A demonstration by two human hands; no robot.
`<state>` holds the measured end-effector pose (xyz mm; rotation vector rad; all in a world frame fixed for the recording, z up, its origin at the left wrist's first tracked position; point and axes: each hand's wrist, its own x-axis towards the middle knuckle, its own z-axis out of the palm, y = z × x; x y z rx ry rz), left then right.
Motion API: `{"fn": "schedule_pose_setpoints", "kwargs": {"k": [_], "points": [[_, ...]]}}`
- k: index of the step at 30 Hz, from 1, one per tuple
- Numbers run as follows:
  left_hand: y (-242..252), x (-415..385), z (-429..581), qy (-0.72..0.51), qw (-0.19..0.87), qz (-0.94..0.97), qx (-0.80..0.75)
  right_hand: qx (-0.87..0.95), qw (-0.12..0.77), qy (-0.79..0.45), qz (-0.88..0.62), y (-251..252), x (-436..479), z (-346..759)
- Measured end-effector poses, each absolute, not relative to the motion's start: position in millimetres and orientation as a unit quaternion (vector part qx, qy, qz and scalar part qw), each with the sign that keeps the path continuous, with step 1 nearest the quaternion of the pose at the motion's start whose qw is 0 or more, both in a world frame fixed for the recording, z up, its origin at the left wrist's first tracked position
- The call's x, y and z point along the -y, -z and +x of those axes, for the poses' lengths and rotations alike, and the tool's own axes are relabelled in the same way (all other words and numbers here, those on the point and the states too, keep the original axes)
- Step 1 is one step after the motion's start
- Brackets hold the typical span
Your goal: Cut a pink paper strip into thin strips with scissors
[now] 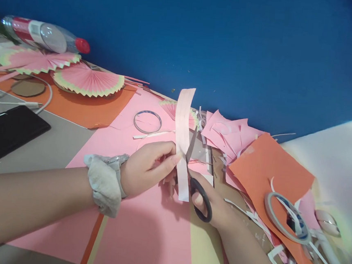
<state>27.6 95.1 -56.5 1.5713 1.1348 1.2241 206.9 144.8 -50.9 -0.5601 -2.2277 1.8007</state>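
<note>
My left hand (pixel 154 165) pinches a pale pink paper strip (pixel 184 116) between thumb and fingers, near the strip's middle. The strip stands nearly upright and curves a little. In my right hand (pixel 210 200) is a pair of scissors (pixel 201 200) with black handles, my thumb through one loop. One blade points up beside the strip's right edge; the other blade is mostly hidden behind the paper. Whether the blades touch the strip I cannot tell. A pink paper sheet (pixel 129 243) lies beneath both hands, with a cream sheet (pixel 207 249) to its right.
Pleated pink paper fans (pixel 89 79) and a plastic bottle (pixel 56 37) lie at the back left, a black phone (pixel 9 134) nearer. A tape ring (pixel 147 122) lies behind my left hand. Orange paper (pixel 271 169), a tape roll (pixel 288 218) and scraps crowd the right. A blue wall (pixel 184 34) rises behind.
</note>
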Motion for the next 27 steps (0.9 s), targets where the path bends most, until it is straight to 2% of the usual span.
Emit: {"fn": "schedule_pose_setpoints", "kwargs": {"k": [8,17,27], "points": [[56.2,-95.3,27.6,-0.483,0.404,0.629,-0.457,0.761,0.118,-0.607,-0.196,53.7,-144.1,207.1],[59.6,-96.1,28.2,-0.491,0.464,0.598,-0.432,0.771,0.116,-0.589,-0.211,52.8,-143.6,206.3],[59.7,-95.6,28.6,-0.496,0.478,0.591,-0.421,0.766,0.129,-0.594,-0.211,54.6,-143.1,205.3]]}}
